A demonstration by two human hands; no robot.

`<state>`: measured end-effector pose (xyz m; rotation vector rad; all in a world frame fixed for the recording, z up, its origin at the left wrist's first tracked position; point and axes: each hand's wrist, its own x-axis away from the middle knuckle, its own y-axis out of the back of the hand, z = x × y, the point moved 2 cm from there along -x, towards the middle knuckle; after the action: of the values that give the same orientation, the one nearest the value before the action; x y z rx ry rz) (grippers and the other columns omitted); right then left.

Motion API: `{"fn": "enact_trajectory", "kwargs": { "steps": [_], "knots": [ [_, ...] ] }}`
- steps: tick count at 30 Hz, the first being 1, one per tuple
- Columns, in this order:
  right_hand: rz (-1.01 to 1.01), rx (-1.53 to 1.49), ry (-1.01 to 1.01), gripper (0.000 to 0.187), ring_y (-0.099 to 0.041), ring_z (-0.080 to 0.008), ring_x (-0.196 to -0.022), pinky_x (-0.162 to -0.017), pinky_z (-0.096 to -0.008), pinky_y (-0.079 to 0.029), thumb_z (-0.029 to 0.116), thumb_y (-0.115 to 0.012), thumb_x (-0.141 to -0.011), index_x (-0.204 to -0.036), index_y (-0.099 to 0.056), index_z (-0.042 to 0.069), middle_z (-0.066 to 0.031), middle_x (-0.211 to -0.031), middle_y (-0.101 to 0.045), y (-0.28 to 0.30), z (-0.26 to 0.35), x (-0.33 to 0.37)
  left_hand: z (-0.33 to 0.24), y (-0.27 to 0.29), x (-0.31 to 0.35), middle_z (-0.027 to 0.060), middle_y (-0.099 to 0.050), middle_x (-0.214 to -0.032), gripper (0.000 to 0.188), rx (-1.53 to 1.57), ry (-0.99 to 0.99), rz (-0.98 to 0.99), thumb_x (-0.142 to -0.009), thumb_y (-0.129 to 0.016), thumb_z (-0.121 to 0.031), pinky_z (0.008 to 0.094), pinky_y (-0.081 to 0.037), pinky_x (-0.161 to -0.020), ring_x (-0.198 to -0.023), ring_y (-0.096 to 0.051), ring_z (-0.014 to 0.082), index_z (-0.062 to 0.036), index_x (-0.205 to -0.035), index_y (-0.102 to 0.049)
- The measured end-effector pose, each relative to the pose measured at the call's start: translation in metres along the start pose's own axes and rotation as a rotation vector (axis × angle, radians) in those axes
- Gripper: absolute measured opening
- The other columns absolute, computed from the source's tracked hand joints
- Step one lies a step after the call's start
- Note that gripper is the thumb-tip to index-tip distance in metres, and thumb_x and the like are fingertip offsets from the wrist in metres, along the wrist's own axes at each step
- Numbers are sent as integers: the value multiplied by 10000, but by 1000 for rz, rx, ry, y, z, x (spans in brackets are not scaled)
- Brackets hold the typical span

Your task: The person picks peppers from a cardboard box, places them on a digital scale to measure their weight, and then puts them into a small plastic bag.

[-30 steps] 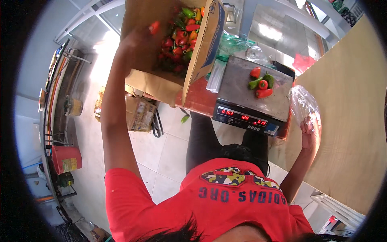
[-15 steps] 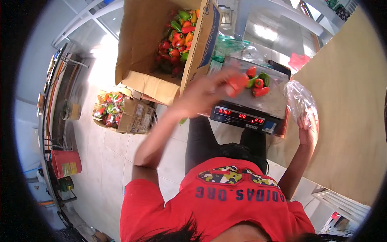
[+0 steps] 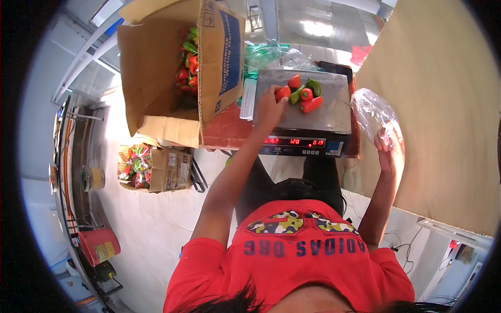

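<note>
My left hand (image 3: 269, 108) is at the left side of the weighing scale's metal plate (image 3: 334, 119), its fingers closed on a red pepper (image 3: 283, 93) resting at or just above the plate. Beside it lie several more small peppers, among them a red one (image 3: 311, 105) in front and a green one (image 3: 313, 86) behind. Off the scale's right edge, my right hand (image 3: 391, 148) grips the gathered end of a clear plastic bag (image 3: 373, 104). The bag looks puffed out, with nothing visible inside. Red digits glow on the scale's front display (image 3: 295, 142).
A tall cardboard box (image 3: 156, 68) of red and green peppers stands left of the scale. On the floor, a smaller carton (image 3: 175, 169) holds bagged peppers. Green and clear plastic (image 3: 276, 56) lies behind the scale. A large tan board (image 3: 443, 120) rises at the right.
My left hand has come from above the scale's left side down to the plate with a red pepper. My right hand still holds the bag. The whole view has shifted.
</note>
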<state>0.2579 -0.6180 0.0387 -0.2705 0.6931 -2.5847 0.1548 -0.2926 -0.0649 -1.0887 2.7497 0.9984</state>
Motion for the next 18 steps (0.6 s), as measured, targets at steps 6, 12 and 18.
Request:
{"fn": "enact_trajectory", "kwargs": {
  "steps": [6,12,18],
  "knots": [
    [-69,-14,19,154,-340,-24,-484,-477,-200,-301,144,-588,-899,-1013,-551,47,45,-686,-491,1,2,3,16,-24,-4,184,-600,-1001,332,-99,-3,-88,-802,-673,-183,414,-463,-822,-942,-589,347,-17,-1068,-564],
    [-5,-26,16,157,-341,-26,-490,-483,-204,-300,142,-594,-894,-1012,-555,46,38,-699,-503,13,1,3,29,-18,-9,173,-574,-1031,358,-251,-39,-43,-843,-623,-269,413,-458,-839,-959,-575,342,-51,-1124,-581],
    [-50,-31,5,119,-331,-38,-480,-491,-208,-300,114,-570,-903,-991,-549,38,26,-693,-473,3,1,2,46,-13,-32,169,-644,-971,320,-126,31,85,-876,-586,-285,406,-488,-803,-876,-629,327,-34,-1071,-609]
  ]
}}
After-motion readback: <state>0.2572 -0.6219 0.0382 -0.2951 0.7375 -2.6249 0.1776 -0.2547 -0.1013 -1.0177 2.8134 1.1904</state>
